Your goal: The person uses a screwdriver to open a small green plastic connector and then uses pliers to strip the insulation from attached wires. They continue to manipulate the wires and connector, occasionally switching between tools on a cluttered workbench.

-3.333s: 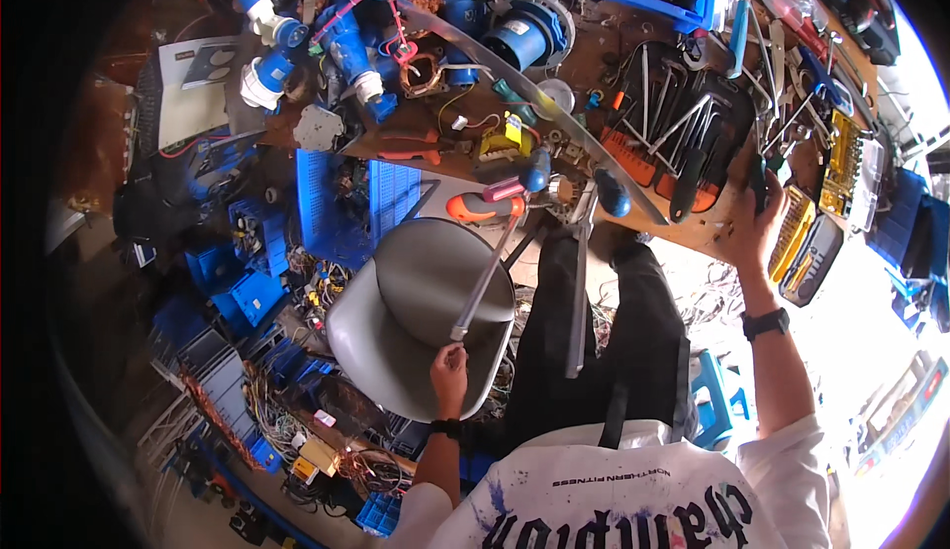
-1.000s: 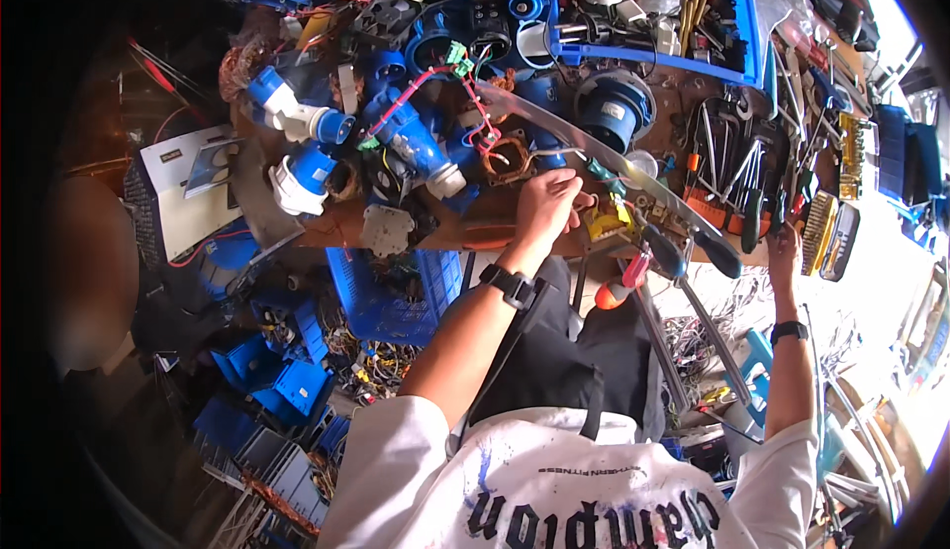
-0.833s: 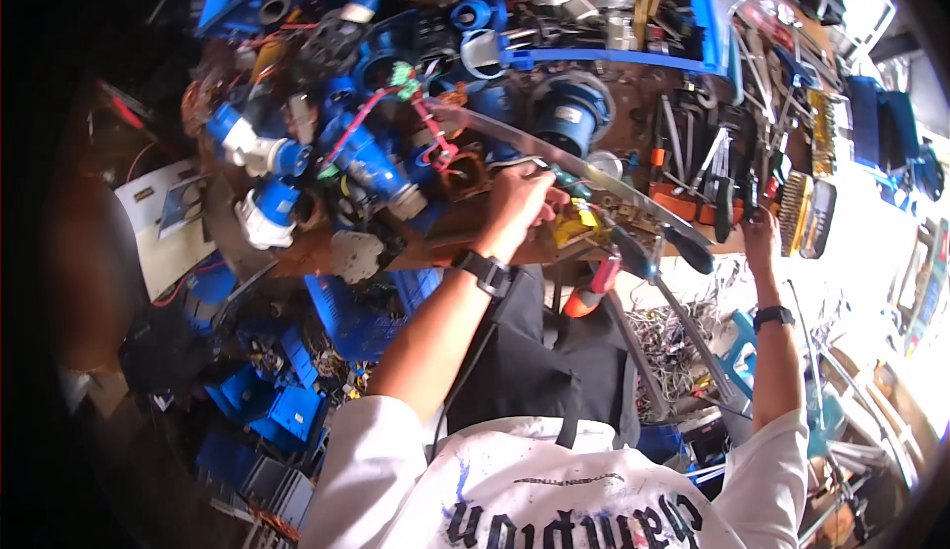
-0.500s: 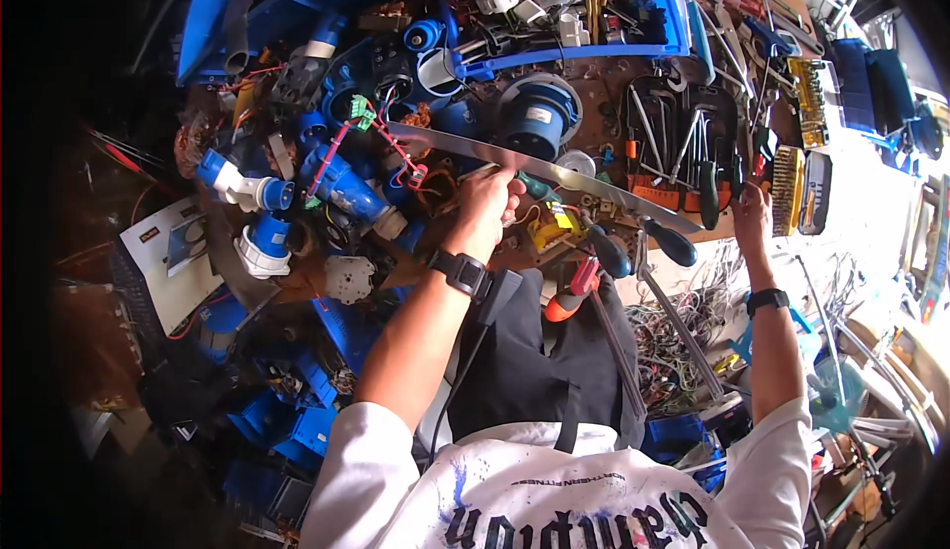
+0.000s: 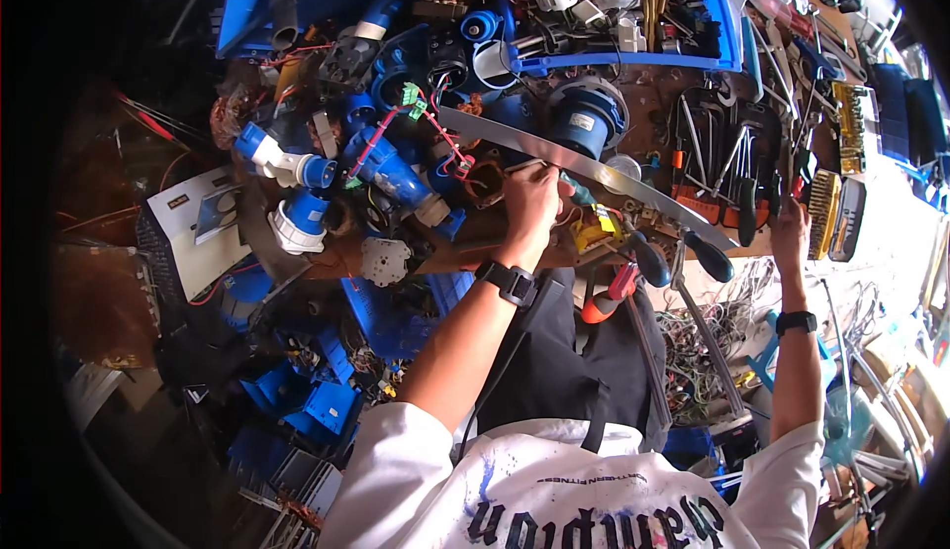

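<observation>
My left hand (image 5: pixel 530 199) is closed at the bench's middle, beside a long metal strip (image 5: pixel 529 148), a teal-handled tool (image 5: pixel 577 192) and a yellow part (image 5: pixel 597 230); what its fingers hold is hard to make out. My right hand (image 5: pixel 792 227) is curled at the bench's right edge, by a red-and-black handled tool (image 5: pixel 802 183) and a yellow bit case (image 5: pixel 821 214); its grip is unclear. Between my hands, long bars with dark handles (image 5: pixel 708 257) and an orange-red handle (image 5: pixel 604 306) hang over the front edge.
Blue industrial plugs (image 5: pixel 386 168), wired parts and a white-fronted device (image 5: pixel 193 237) crowd the left. A blue bin (image 5: pixel 633 60) sits at the back, black-and-orange hex-key holders (image 5: pixel 737 178) at right. Blue crates (image 5: pixel 307 400) and tangled cables (image 5: pixel 698 341) lie below.
Since the first frame, my left hand left the long orange-handled tool's shaft and rose to the bench's middle; that tool hangs at the edge. Recently both hands have barely moved; the view shifts slightly.
</observation>
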The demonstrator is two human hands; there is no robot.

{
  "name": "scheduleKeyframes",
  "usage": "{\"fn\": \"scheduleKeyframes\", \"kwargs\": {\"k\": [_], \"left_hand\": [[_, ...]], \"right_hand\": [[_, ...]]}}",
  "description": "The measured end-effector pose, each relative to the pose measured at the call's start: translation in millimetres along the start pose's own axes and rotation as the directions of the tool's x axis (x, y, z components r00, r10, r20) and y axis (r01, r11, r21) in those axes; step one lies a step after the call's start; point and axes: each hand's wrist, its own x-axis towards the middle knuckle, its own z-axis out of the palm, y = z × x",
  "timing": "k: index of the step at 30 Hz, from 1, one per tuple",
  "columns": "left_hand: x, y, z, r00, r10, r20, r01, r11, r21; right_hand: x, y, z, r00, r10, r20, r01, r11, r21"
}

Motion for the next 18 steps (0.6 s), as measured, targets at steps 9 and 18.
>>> {"fn": "scheduleKeyframes", "kwargs": {"k": [9,18], "left_hand": [[0.9,1.8,-2.0,0.999,0.019,0.040,-0.020,0.999,0.026],[8.6,-16.3,-5.7,0.998,0.059,0.024,-0.058,0.998,-0.022]], "right_hand": [[38.0,-161.5,-110.4,0.835,-0.341,0.431,0.097,0.864,0.495],[53.3,-274.7,-33.9,0.600,-0.646,0.471,0.574,0.758,0.308]]}}
